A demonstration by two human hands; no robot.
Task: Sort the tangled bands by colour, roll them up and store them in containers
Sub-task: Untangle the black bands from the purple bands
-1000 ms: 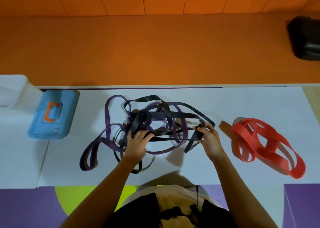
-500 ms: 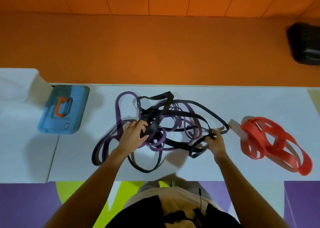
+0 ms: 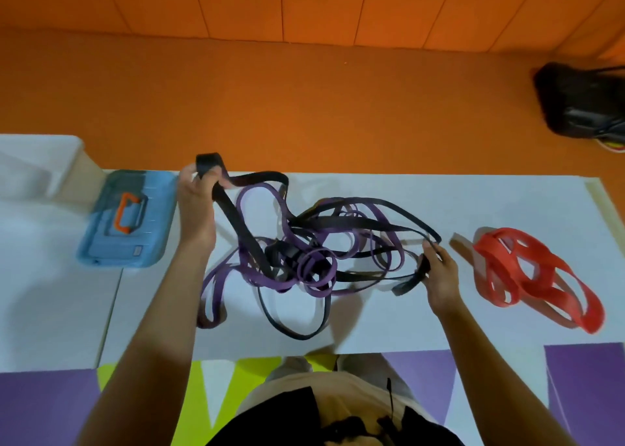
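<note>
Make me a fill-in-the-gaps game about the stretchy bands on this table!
The left hand holds up a loop of a ____ band.
The separate pile of bands beside the right hand is ____.
The blue box has an ____ handle.
Missing words: black, red, orange.
</note>
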